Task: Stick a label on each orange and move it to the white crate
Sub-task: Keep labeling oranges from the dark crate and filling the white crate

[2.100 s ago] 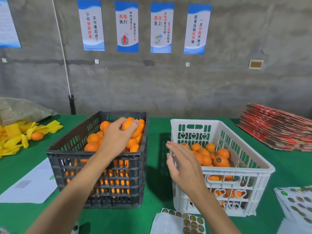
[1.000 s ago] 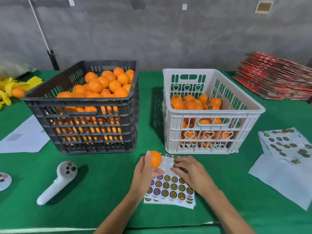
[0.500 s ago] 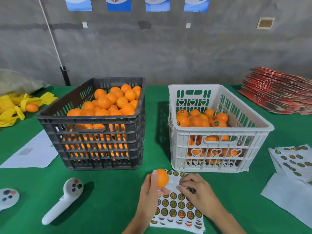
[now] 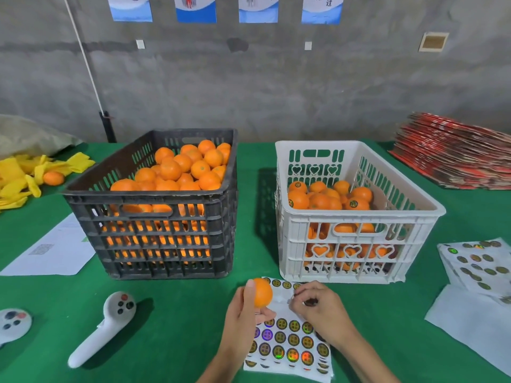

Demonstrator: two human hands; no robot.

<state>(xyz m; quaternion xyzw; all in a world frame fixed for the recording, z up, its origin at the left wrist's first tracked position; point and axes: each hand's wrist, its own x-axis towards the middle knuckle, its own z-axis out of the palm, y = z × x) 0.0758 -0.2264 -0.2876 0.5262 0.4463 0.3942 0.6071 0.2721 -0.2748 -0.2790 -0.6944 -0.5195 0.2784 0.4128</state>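
We hold one orange [image 4: 262, 292] up in our left hand [image 4: 246, 313], thumb along its left side and the other fingers curled under it, low in the view at about 6 o'clock, above the sticker sheet [image 4: 290, 341]. Our right hand [image 4: 322, 310] sits at 3 o'clock of the orange, fingers curled with the tips drawn together onto the top of the sheet; whether they pinch a label we cannot tell. The sheet of round shiny labels lies flat on the green table [image 4: 179, 327], just in front of the white crate [image 4: 356, 217]. That crate, at 1 o'clock of the hands, holds oranges, some with labels showing. The black crate [image 4: 154, 217], at 11 o'clock, is heaped with oranges. A white handheld controller [image 4: 105, 327] lies at 9 o'clock of the hands. More label sheets [image 4: 478, 264] lie at 3 o'clock, and a red stack of flat cartons [image 4: 456, 153] at 2 o'clock.
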